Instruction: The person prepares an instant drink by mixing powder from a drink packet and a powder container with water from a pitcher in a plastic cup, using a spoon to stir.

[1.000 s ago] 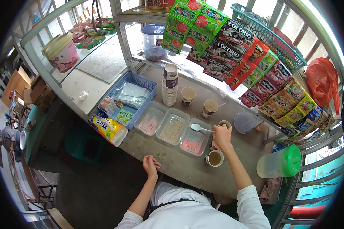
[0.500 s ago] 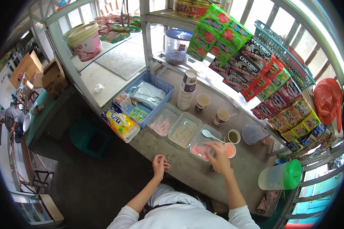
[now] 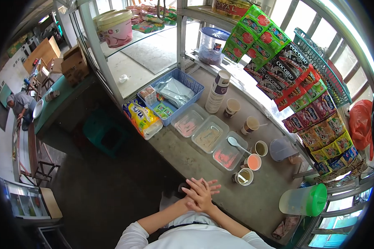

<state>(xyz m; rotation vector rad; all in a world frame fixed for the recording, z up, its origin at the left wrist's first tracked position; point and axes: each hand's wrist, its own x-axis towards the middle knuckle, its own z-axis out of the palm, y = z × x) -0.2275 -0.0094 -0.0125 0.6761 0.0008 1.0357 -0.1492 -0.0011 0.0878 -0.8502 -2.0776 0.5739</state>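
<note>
In front of my body my left hand and my right hand lie together, crossed over each other near the table's front edge. Their fingers are stretched and spread, and neither holds an object. On the table beyond stand a paper cup with a spoon or stick in it, a cup of pink-orange liquid and a cup of dark liquid. A clear plastic tub with pink contents has a white spoon across it. Beside it are a tub with tan residue and another pink-streaked tub.
A blue basket, a yellow tissue pack and stacked paper cups stand farther back. Sachet strips hang above the right side. A green-lidded pitcher is at right. A person sits far left.
My right hand has left the area over the cups and pink tub and moved down-left to meet my left hand. The view has shifted, and the front cup is now uncovered.
</note>
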